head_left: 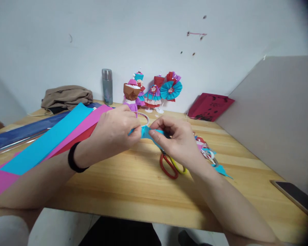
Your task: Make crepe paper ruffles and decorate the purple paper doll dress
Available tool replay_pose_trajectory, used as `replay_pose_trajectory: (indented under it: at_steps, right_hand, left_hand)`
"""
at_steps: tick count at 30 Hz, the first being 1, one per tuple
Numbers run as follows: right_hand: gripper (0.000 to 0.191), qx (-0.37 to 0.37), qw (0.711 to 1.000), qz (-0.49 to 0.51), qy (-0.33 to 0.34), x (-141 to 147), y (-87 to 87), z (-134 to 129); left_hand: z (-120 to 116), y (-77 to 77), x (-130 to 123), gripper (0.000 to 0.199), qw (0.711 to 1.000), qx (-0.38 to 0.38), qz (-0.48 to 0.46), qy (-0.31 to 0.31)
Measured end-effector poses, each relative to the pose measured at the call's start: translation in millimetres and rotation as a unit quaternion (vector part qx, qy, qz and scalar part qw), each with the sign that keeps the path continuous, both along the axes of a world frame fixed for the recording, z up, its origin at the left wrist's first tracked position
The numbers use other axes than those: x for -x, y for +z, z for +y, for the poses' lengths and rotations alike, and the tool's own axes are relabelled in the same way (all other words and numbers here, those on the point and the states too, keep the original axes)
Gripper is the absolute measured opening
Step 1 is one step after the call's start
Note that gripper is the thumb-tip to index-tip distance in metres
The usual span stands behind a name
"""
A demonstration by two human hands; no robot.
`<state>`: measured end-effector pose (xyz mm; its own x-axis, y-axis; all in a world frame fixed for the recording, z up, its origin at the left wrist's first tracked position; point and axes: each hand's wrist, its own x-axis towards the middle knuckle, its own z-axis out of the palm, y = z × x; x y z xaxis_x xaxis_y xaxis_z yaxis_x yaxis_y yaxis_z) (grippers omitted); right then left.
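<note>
Left hand (pixel 116 129) and right hand (pixel 179 137) — each pinched closed on one blue strip (pixel 145 132) — hold it spread between them, presumably to control its shape.

Bright blue strip, pinched and creased at the centre of the frame

The blue strip (pixel 145 132) is a narrow, thin, matte piece, paper-like in look, held up just right of the frame's middle. Its bare stretch is bunched and wrinkled, drawn in between the left hand (pixel 118 128) and the right hand (pixel 176 136). A small bit shows at the left hand's thumb (most of that end is hidden by fingers). The other part slants towards the lower right, passing beneath the right thumb, with more blue visible just above that thumb.
</note>
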<state>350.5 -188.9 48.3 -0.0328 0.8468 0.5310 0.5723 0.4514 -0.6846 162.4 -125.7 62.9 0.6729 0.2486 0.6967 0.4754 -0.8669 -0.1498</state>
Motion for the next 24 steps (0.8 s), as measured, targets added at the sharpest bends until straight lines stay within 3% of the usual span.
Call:
replay_pose_trajectory:
  at_steps: [8,15,24]
  right_hand:
    - [0.011,-0.020,1.000,0.020,0.003,1,1.1,0]
    - [0.026,0.063,0.993,0.083,0.054,-1,7.3,0]
    - [0.019,0.090,0.989,0.097,0.066,-3,10.0,5]
  left_hand:
    - [-1,1.9,1,0.028,0.999,0.034,-0.007,0.000]
    - [-1,1.4,1,0.028,0.999,0.036,-0.006,-0.008]
    - [0,3.8,2,0.029,0.999,0.036,-0.004,-0.020]
